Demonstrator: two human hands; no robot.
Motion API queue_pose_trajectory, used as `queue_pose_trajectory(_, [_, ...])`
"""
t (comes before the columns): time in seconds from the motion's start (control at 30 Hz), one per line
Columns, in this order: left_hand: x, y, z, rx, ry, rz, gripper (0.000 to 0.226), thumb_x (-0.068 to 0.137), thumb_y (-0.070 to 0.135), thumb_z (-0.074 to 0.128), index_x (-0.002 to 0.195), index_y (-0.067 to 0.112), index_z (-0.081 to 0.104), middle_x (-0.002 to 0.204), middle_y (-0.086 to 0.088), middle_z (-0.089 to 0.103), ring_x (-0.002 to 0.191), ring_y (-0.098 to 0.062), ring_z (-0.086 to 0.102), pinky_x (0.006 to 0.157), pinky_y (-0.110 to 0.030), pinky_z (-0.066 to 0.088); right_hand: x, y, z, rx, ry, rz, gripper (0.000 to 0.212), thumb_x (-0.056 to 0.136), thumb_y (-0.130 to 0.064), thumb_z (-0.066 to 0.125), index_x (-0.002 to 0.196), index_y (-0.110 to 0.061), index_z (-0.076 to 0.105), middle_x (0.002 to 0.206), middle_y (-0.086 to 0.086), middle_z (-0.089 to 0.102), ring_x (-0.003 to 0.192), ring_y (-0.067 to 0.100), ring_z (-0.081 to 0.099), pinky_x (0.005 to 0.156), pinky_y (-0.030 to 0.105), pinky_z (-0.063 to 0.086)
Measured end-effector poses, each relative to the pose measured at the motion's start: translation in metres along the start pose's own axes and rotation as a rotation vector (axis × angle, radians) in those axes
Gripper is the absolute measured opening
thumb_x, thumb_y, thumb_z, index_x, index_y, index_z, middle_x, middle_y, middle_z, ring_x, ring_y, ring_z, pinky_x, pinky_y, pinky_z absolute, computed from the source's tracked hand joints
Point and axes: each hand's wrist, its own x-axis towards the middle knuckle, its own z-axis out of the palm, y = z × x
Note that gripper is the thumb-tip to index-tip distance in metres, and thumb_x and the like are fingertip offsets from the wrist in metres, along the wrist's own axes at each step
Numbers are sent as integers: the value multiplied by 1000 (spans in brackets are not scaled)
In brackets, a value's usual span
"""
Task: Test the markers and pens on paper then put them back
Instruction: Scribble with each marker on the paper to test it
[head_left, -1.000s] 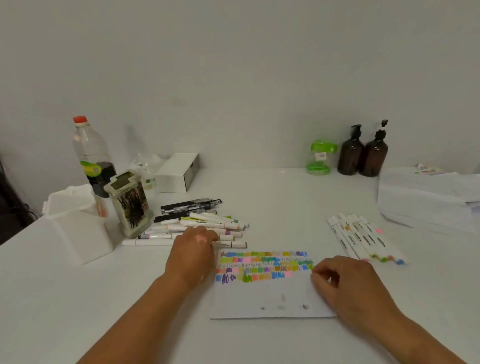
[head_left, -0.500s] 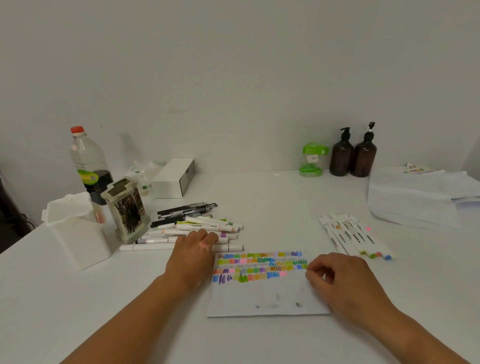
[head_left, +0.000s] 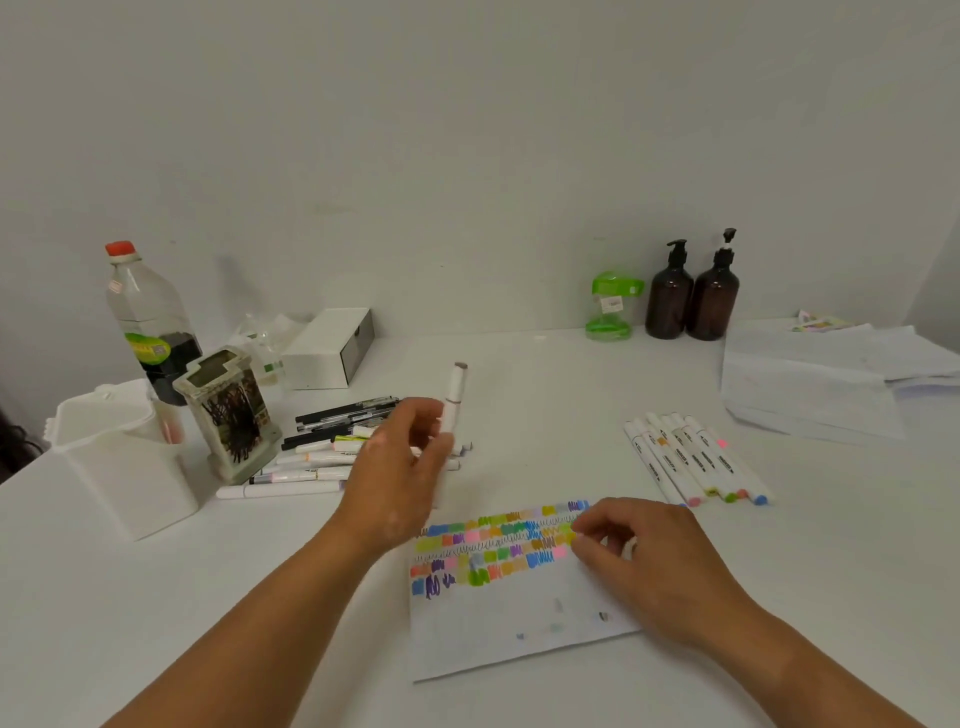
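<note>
Your left hand (head_left: 400, 478) just lifted a marker (head_left: 454, 395) off the pile (head_left: 322, 457), gripping it upright. Your right hand (head_left: 644, 561) sits curled on the paper (head_left: 509, 623); can't tell if it's holding anything. Next test likely.

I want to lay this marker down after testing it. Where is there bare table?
Bare table lies behind the paper, between the marker pile and the sorted marker row, and in front of the white bin. Crowded on the left round the pile and pen holder.
</note>
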Motion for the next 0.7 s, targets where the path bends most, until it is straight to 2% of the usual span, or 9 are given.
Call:
queue_pose_trajectory(0.07, [-12, 22, 12, -404, -144, -129, 17, 98, 16, 59, 111, 26, 62, 97, 6, 71, 89, -12, 69, 68, -23, 57, 3, -4, 1, 145, -24, 3, 13, 86, -37, 77, 99, -39, 72, 89, -25, 72, 87, -3, 66, 70, 10, 47])
queue_pose_trajectory(0.17, [-29, 34, 33, -783, -279, -252, 17, 96, 3, 58, 111, 10, 63, 104, -8, 72, 98, -23, 71, 79, -30, 57, 5, -9, 0, 383, -177, 82, 24, 95, -43, 68, 118, -44, 62, 99, -10, 77, 92, 8, 71, 72, 20, 54])
queue_pose_trajectory(0.27, [-35, 26, 49, -878, -353, -285, 16, 94, -1, 61, 108, 6, 64, 108, -18, 70, 101, -29, 70, 83, -35, 53, 4, -5, -5, 501, -192, 75, 15, 100, -27, 64, 112, -36, 69, 88, 2, 78, 76, 16, 72, 63, 26, 56])
queue_pose_trajectory(0.33, [-34, 18, 51, -910, -354, -299, 17, 91, -5, 63, 104, 6, 65, 104, -20, 70, 98, -30, 70, 83, -35, 54, 2, 3, -12, 478, -129, 84, 19, 98, -19, 66, 99, -36, 75, 81, 2, 75, 70, 14, 69, 60, 26, 55])
queue_pose_trajectory(0.4, [-32, 12, 48, -915, -346, -300, 20, 88, -6, 65, 101, 8, 67, 99, -20, 71, 94, -31, 70, 84, -35, 56, 1, 11, -20, 462, -105, 101, 26, 96, -16, 68, 96, -40, 77, 80, 0, 75, 69, 12, 68, 61, 25, 54])
queue_pose_trajectory(0.47, [-31, 11, 46, -730, -348, -226, 21, 87, 0, 70, 96, 19, 71, 99, -7, 74, 92, -27, 72, 84, -34, 58, 1, 17, -26, 473, -100, 104, 31, 92, -12, 72, 97, -42, 78, 82, -1, 76, 70, 11, 69, 62, 24, 54])
queue_pose_trajectory(0.57, [-33, 12, 46, -75, -357, 110, 20, 93, 23, 68, 110, 33, 71, 104, 13, 72, 92, -7, 67, 83, -17, 53, 2, 19, -30, 521, -83, 111, 35, 89, -8, 75, 97, -41, 79, 83, 0, 77, 71, 12, 70, 64, 25, 56])
queue_pose_trajectory(0.63, [-35, 16, 52, 155, -422, 269, 30, 100, 31, 56, 130, 28, 63, 112, 12, 68, 95, -4, 61, 82, -8, 43, 4, 19, -30, 562, -80, 100, 30, 86, -10, 78, 97, -37, 80, 84, 1, 77, 73, 14, 71, 65, 25, 55])
queue_pose_trajectory(0.7, [-36, 20, 56, 218, -499, 306, 32, 105, 35, 44, 133, 27, 59, 104, 9, 63, 90, -9, 57, 77, -13, 41, 4, 16, -29, 629, -78, 82, 20, 79, -23, 82, 96, -31, 80, 81, 1, 75, 72, 16, 70, 65, 25, 54])
